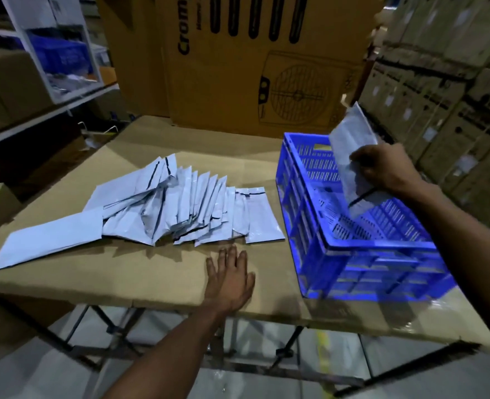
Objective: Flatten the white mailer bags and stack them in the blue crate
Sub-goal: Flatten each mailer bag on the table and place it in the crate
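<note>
A storeroom of stacked boxes surrounds a cardboard-topped table (157,272), where a fanned pile of white mailer bags (180,203) lies to the left of the blue crate (359,254). The right hand (382,168) pinches one mailer bag (353,156) with curled fingers, holding it nearly upright over the crate's inside, its lower edge near the floor. The left hand (230,276) rests flat on the table, fingers straight, holding nothing, just short of the pile. Let go while so steep, the bag could likely fold or lean on the wall instead of lying flat
</note>
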The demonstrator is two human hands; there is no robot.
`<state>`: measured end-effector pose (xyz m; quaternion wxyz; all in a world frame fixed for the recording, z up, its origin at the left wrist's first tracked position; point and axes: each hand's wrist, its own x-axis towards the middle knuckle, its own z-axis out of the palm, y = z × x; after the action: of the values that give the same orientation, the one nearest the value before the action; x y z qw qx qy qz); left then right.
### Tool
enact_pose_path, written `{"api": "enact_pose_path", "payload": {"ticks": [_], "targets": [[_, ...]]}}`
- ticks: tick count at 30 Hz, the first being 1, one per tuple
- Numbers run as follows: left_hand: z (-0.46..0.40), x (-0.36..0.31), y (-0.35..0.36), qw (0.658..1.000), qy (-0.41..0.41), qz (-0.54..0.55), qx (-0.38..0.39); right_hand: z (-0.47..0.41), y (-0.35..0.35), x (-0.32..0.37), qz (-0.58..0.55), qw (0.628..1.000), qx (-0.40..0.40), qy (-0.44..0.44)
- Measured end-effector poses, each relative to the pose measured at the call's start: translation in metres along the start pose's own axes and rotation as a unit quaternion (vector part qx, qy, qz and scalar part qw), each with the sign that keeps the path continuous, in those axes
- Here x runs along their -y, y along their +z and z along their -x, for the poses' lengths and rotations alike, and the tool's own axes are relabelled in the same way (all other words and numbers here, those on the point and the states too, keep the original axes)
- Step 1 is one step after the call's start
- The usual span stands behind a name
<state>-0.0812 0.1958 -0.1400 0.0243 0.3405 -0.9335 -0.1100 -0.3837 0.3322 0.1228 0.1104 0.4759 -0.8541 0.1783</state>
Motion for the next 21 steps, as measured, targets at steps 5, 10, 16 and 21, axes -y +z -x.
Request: {"api": "enact_pose_path", "payload": {"ticks": [5,10,16,21], "targets": [[-0.002,-0.004,0.003,0.999,-0.014,-0.029,-0.012,0.001,0.052,-0.019,0.115,0.974,0.196,0.014],[0.000,-0.005,-0.001,0.999,-0.014,-0.027,-0.018,-0.005,0.108,-0.023,0.169,0.936,0.310,0.005],[0.000,-0.006,-0.001,0.999,-0.016,-0.029,-0.029,-0.017,0.142,-0.029,0.113,0.936,0.333,-0.016],[-0.001,-0.006,0.000,0.998,-0.019,-0.043,-0.035,-0.018,0.139,-0.025,0.064,0.946,0.317,-0.023]]}}
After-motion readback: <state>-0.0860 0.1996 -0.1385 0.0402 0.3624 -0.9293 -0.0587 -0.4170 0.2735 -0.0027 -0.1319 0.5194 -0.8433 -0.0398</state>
